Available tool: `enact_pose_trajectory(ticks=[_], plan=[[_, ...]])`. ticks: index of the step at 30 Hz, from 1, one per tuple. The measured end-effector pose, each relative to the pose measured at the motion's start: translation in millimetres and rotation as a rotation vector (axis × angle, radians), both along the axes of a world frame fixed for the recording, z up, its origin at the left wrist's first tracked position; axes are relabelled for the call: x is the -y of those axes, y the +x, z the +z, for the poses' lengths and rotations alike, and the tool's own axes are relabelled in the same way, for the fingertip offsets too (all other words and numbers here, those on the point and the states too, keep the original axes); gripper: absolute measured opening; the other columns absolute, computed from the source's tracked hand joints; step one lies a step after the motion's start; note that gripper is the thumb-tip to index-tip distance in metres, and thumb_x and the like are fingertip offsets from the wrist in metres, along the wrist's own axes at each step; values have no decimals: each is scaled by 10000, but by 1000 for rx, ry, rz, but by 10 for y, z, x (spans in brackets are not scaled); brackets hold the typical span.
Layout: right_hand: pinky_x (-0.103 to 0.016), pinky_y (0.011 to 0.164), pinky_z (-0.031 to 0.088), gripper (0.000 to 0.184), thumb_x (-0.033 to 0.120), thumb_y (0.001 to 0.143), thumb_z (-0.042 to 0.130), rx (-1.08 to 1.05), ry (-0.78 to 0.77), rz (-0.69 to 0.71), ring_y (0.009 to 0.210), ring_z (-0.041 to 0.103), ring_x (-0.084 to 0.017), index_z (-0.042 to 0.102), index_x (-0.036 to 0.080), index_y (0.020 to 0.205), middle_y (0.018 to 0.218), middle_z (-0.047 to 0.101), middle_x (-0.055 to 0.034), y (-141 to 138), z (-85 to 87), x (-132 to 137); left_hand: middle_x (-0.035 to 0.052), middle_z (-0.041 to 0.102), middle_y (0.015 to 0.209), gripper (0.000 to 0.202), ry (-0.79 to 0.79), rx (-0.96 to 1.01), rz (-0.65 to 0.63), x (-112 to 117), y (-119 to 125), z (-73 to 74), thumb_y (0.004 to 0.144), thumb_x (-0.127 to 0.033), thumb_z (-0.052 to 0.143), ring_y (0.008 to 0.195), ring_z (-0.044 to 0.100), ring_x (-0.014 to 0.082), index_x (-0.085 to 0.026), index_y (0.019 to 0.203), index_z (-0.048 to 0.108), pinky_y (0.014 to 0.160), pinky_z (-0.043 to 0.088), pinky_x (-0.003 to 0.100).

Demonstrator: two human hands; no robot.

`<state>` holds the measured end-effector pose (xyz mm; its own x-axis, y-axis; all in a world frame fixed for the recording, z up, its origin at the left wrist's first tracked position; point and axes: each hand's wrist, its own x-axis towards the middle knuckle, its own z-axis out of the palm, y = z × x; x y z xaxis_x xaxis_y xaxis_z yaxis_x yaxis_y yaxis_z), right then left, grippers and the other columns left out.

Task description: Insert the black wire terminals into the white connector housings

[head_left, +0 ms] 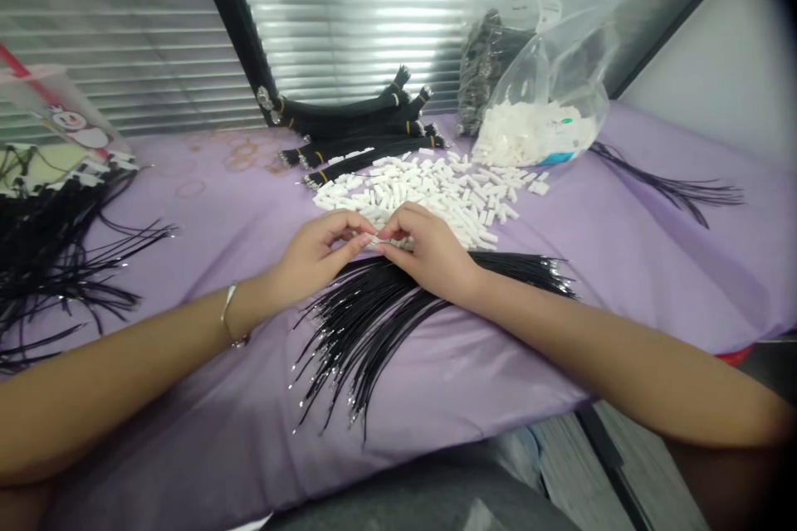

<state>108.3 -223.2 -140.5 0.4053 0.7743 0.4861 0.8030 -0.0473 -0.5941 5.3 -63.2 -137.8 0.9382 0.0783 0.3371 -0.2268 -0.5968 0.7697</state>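
Observation:
My left hand pinches a small white plastic connector housing between thumb and forefinger. Thumb and fingers of my right hand are pressed together and meet the left fingertips at that housing; what they hold is hidden. Under both hands a fanned bundle of black wires with shiny metal terminals on the ends lies across the purple cloth. Just beyond my fingers spreads a heap of loose white connector housings.
Tied bundles of black wires lie behind the heap. A clear bag of white housings stands at the back right, near loose black wires. To the left are black wires with white connectors and a plastic cup.

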Motion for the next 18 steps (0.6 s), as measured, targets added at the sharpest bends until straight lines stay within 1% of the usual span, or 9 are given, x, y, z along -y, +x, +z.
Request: enact_pose_trajectory(ticks=[2,4,8,10,13,14,15,16,18], plan=[[-247,678,406,92,211,800,603,-19,12,13,734,500,-117,543,152,761,769,521,-5,-33,12,6,52,640,881,183,-164,-57,-13,25,-19,1,847,-308,558,801,599,152,-154,938,597,749,475,277],[-246,662,403,109,222,804,601,-61,13,17,707,495,-111,545,152,742,744,522,1,-57,16,7,40,660,847,187,-288,-114,-10,42,-26,9,817,-304,604,767,614,143,-154,929,612,720,488,260],[-250,640,399,126,251,801,610,-135,-6,-26,673,486,-105,559,150,746,744,535,-1,-47,17,2,29,698,869,178,-418,-149,5,39,2,19,779,-279,658,804,640,134,-164,915,669,777,498,241],[-250,640,398,115,243,791,618,-85,1,-42,680,480,-109,559,148,766,758,529,-5,-39,38,12,29,696,876,171,-478,-154,-12,31,28,3,784,-270,656,810,643,125,-156,911,674,798,501,235],[-252,672,403,52,157,791,581,69,61,-12,745,484,-123,542,145,823,816,519,-23,-90,124,60,23,677,852,158,-681,-154,-56,30,65,-35,806,-275,633,787,648,123,-143,892,621,795,519,263],[-249,681,405,48,128,795,558,96,72,31,759,486,-124,533,145,832,824,519,-26,-126,163,81,21,672,831,155,-746,-160,-67,32,73,-44,816,-278,620,768,651,125,-142,886,593,776,527,272],[-243,688,408,46,109,804,534,102,60,106,760,489,-121,529,146,831,816,523,-25,-169,200,101,21,667,808,153,-786,-175,-71,34,79,-48,822,-278,612,750,653,127,-141,877,570,749,532,270],[-235,692,409,54,94,811,516,104,24,213,753,492,-116,529,146,813,800,528,-23,-214,232,118,23,665,790,153,-797,-196,-67,35,82,-48,824,-274,609,736,653,127,-138,869,555,722,533,258],[-226,697,404,91,90,831,492,159,-96,480,748,488,-114,547,146,783,781,546,-25,-293,269,138,33,661,766,162,-754,-246,-44,30,84,-39,822,-273,613,710,646,117,-129,862,551,679,520,218]])
